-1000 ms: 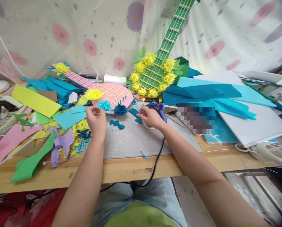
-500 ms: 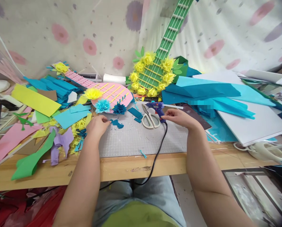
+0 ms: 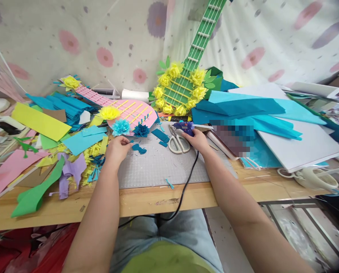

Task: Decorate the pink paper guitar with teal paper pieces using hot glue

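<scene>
My right hand (image 3: 197, 139) is wrapped round the handle of a blue hot glue gun (image 3: 185, 127), its black cord trailing down over the table edge. Just left of that hand lie white-handled scissors (image 3: 178, 144). My left hand (image 3: 118, 148) rests at the left of the grey cutting mat (image 3: 160, 170), thumb and fingers pinched together; whatever they hold is too small to make out. Dark blue paper pieces (image 3: 139, 149) lie beside its fingertips. Behind it is a pink paper lute (image 3: 141, 110) trimmed with a yellow, a light blue and a dark blue paper flower (image 3: 141, 130).
A green paper instrument (image 3: 183, 85) ringed with yellow flowers leans on the curtain. Coloured paper scraps (image 3: 78, 142) crowd the left side. Blue crepe paper (image 3: 240, 108) and white boards (image 3: 303, 148) cover the right. A white cup (image 3: 320, 178) lies near the right front edge.
My right hand has moved left and closed round the glue gun's handle, and the gun has shifted slightly. My left hand stays pinched in nearly the same spot.
</scene>
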`<state>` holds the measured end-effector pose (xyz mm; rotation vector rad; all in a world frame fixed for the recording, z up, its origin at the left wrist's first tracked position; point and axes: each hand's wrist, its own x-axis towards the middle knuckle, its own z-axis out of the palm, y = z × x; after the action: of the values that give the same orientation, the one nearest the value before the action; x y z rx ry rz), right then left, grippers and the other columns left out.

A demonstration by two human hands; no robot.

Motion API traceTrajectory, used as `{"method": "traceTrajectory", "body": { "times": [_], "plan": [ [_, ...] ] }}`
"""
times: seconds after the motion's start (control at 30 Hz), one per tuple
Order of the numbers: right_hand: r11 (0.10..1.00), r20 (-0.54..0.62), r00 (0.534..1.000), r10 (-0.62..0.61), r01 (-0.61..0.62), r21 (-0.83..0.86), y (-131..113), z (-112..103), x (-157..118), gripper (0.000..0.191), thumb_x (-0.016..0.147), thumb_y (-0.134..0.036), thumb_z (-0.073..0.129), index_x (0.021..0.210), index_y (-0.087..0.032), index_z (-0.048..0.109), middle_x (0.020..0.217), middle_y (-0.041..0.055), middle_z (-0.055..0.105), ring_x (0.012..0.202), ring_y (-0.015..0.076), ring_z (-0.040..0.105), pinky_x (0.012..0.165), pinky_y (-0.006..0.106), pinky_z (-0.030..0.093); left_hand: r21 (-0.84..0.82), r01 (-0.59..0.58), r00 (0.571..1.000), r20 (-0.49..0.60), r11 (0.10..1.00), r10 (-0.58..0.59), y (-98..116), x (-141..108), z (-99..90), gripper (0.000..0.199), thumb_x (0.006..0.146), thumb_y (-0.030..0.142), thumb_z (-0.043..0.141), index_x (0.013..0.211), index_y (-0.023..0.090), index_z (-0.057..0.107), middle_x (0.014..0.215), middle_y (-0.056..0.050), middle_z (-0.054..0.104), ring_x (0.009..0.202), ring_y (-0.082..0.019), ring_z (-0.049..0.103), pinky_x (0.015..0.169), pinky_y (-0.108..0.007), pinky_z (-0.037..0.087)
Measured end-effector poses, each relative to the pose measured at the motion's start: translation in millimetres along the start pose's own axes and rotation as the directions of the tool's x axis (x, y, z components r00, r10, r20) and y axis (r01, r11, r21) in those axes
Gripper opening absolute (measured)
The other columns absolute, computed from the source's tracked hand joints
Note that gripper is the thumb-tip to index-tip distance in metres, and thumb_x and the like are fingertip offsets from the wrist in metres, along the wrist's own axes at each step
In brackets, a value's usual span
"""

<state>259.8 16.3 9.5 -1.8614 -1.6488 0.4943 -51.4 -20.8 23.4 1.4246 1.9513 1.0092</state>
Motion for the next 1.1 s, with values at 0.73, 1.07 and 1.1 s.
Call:
{"method": "traceTrajectory", "body": {
  "times": [0.73, 1.07, 1.1],
  "plan": [
    [0.900, 0.424, 0.880, -0.216, 0.011, 0.436, -29.4, 1.1, -29.7, 0.043, 0.064, -0.061, 0.064, 0.069, -0.019, 0.058, 0.059, -0.0007, 0.054, 0.048, 0.0098, 0.044, 0.046, 0.025, 0.036, -0.430, 0.158, 0.976, 0.207, 0.889, -0.073, 31.1, -29.7, 40.2, 0.006, 0.061, 0.021, 0.070, 0.061, 0.016, 0.066, 0.057, -0.002, 0.061, 0.042, -0.008, 0.042, 0.035, -0.017, 0.027],
    [0.939, 0.443, 0.876, -0.188, 0.027, 0.344, -33.1, -1.1, -30.6, 0.038, 0.066, -0.057, 0.064, 0.074, -0.021, 0.059, 0.052, -0.0032, 0.051, 0.046, 0.0104, 0.045, 0.044, 0.025, 0.037, -0.402, 0.179, 0.971, 0.221, 0.898, -0.095, 31.8, -30.1, 40.2, 0.008, 0.060, 0.023, 0.069, 0.062, 0.015, 0.068, 0.061, -0.005, 0.065, 0.044, -0.008, 0.046, 0.035, -0.017, 0.032],
    [0.941, 0.448, 0.875, -0.183, 0.023, 0.339, -34.0, -1.5, -31.1, 0.037, 0.066, -0.057, 0.064, 0.073, -0.021, 0.059, 0.052, -0.0032, 0.051, 0.046, 0.0103, 0.045, 0.044, 0.025, 0.037, -0.400, 0.184, 0.970, 0.223, 0.898, -0.099, 31.8, -30.1, 40.2, 0.008, 0.060, 0.023, 0.069, 0.062, 0.015, 0.068, 0.061, -0.005, 0.065, 0.044, -0.008, 0.046, 0.035, -0.017, 0.032]
  ]
}}
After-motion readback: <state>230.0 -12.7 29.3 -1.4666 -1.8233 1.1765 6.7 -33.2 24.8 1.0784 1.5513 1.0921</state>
